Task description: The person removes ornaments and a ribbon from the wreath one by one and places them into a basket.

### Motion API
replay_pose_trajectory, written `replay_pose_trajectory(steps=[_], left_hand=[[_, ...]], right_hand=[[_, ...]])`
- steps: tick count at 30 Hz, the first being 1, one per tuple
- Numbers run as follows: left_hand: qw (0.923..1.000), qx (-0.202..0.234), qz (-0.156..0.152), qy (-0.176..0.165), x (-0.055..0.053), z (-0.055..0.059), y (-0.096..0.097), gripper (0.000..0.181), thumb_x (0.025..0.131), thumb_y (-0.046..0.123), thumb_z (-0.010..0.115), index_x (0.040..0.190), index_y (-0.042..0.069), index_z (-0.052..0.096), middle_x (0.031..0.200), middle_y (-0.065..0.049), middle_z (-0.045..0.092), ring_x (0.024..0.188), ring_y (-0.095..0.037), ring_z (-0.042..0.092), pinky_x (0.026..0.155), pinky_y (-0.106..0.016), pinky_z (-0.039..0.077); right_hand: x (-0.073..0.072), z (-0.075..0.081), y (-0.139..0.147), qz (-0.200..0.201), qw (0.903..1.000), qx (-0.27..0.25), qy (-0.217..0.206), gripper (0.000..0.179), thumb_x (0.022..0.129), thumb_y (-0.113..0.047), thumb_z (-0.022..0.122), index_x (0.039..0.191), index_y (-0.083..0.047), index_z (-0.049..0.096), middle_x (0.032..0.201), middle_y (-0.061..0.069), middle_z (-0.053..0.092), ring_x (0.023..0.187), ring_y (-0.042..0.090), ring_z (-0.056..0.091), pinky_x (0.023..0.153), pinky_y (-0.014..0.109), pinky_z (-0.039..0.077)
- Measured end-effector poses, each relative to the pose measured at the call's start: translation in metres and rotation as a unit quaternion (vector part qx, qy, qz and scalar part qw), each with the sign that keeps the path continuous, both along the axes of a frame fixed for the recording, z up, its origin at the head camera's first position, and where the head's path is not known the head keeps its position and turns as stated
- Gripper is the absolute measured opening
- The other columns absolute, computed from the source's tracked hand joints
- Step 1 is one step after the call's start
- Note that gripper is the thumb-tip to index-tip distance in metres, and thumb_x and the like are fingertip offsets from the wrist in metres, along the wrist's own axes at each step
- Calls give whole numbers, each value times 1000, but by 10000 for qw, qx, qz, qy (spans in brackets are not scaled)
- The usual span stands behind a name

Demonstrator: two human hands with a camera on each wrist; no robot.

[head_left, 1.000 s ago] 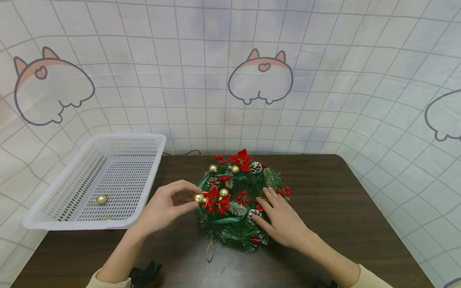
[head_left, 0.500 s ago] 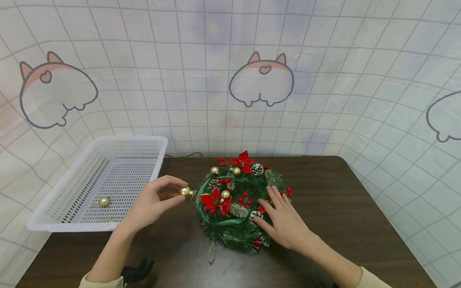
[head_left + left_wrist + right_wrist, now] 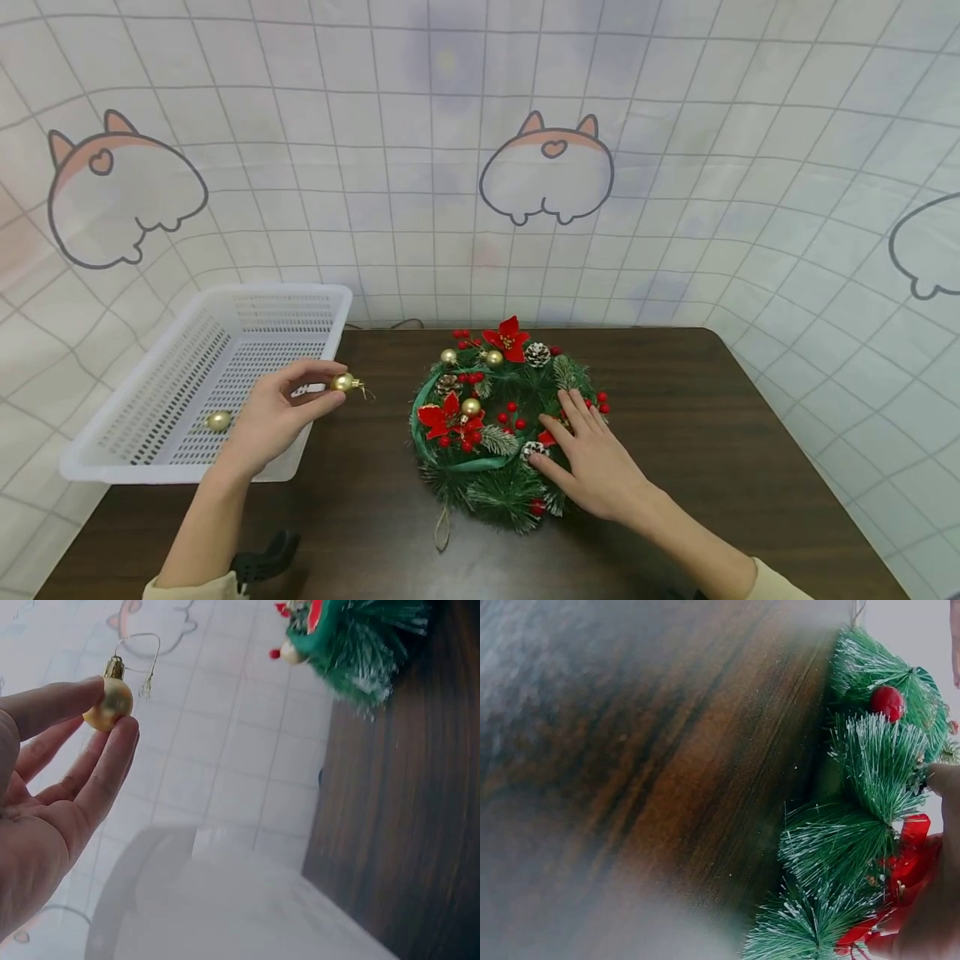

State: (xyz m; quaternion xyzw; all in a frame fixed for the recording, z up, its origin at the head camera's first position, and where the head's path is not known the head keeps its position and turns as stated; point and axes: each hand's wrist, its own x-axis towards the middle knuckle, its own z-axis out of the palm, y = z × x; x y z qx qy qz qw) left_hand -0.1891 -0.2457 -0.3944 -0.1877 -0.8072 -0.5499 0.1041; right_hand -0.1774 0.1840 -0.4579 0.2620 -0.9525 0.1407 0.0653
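Note:
In the head view my left hand point(image 3: 266, 421) pinches a small gold bauble point(image 3: 346, 382) between thumb and fingertips, over the right edge of the white basket. The left wrist view shows the bauble's gold cap and a thin thread loop standing off it. My right hand point(image 3: 592, 460) rests on the right side of a green Christmas wreath point(image 3: 501, 493), fingers spread. Under that hand is a red flower, partly hidden. Red poinsettias, berries, frosted pinecones point(image 3: 537, 354), gold baubles point(image 3: 470, 407) and a green ribbon decorate the wreath.
The white perforated basket point(image 3: 258, 358) stands at the table's left, with a gold bauble point(image 3: 219, 421) lying inside. A twine loop point(image 3: 442, 530) sticks out from the wreath's front onto the dark wooden table point(image 3: 675, 400). A grid-patterned cloth hangs behind.
My left hand has drawn the gold bauble away from the wreath, leftward to the basket's edge. The right hand has stayed on the wreath.

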Motion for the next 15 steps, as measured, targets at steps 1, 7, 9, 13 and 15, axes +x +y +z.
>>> replay_pose_trajectory(steps=[1,7,9,13,15], left_hand=[[9999,-52,103,26,0,0,-3,31,93,2,76,123,-2,68,119,-13,68,105,-11,65,88,-22,56],[9980,-297,561,35,-1,2,-17,33,94,6,75,126,1,69,120,-12,68,105,-7,65,87,-17,54],[9973,-345,648,1,-1,1,-20,33,95,7,75,127,1,69,121,-12,68,105,-7,64,86,-16,54],[9960,-375,810,-80,0,-1,-29,32,96,7,74,125,-1,69,118,-9,70,104,-5,64,85,-14,53],[9953,-397,878,-116,0,-2,-34,32,96,7,74,126,-3,67,116,-6,70,104,-3,63,84,-13,53]], right_hand=[[0,0,0,5,10000,-7,-11,70,104,-58,50,148,-3,54,164,27,24,153,42,16,120,59,21],[0,-2,1,-38,10000,11,-56,71,104,-59,48,149,-4,53,165,25,23,154,40,13,120,58,21],[1,-2,1,-50,10000,9,-52,70,104,-58,49,149,-4,53,165,25,23,154,40,13,120,58,21],[1,-1,0,-33,10000,12,-38,70,104,-58,49,148,-4,54,164,26,23,154,40,13,120,58,22],[0,-1,0,-24,10000,22,-28,70,104,-59,48,148,-4,55,164,26,23,154,40,14,120,58,22]])
